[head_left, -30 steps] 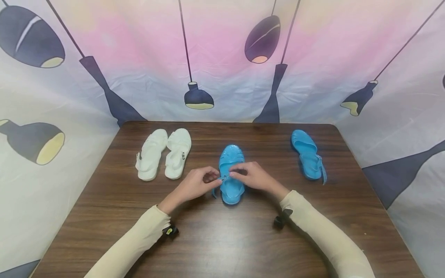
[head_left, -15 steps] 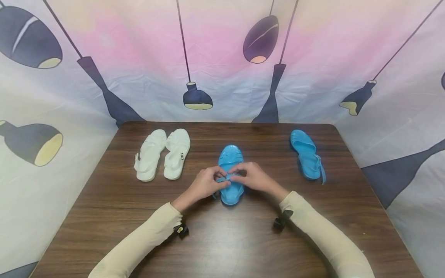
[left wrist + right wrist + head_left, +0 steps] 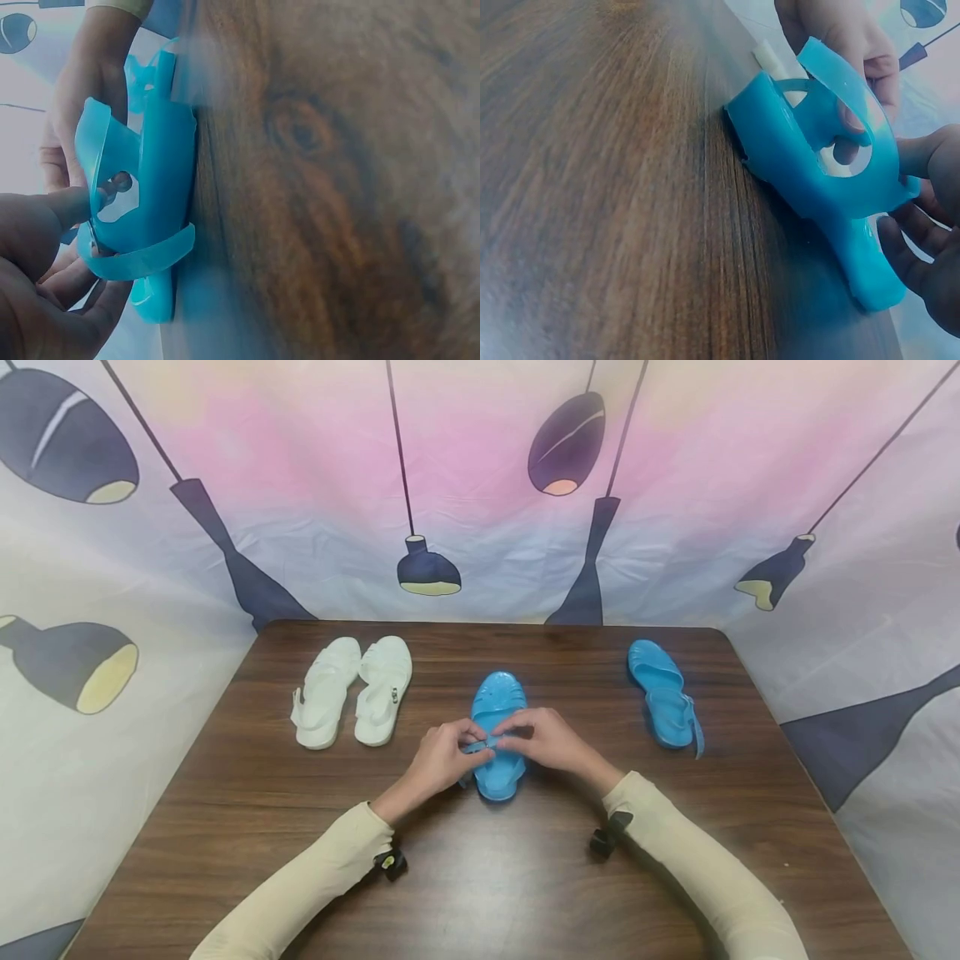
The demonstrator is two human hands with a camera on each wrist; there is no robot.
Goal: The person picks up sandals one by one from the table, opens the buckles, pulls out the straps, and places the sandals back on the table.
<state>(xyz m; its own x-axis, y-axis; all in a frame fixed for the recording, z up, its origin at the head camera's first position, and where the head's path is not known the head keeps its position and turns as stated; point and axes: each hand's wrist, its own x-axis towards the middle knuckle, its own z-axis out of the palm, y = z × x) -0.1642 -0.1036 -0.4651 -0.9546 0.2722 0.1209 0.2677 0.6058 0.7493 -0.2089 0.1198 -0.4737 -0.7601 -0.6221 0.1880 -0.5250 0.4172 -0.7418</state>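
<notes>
A blue sandal (image 3: pixel 499 693) lies toe-away at the table's middle, between both hands. My left hand (image 3: pixel 441 758) pinches its ankle strap close to a small metal buckle (image 3: pixel 94 246). In the left wrist view, a loose blue strap end (image 3: pixel 146 259) curves down beside the sandal's side. My right hand (image 3: pixel 553 742) pinches the strap from the other side, its thumb against the blue band in the right wrist view. The fingertips of both hands nearly meet above the insole. Fingers partly hide the buckle, so whether the strap passes through it cannot be told.
A second blue sandal (image 3: pixel 660 697) lies at the back right with its strap hanging outward. Two white sandals (image 3: pixel 327 693) stand side by side at the back left. The brown wooden table (image 3: pixel 480 893) ends at a lamp-patterned cloth (image 3: pixel 315 552).
My left hand has moved right, bringing the strap over the sandal toward my right fingers, then stayed there. My right hand and the sandal have hardly moved.
</notes>
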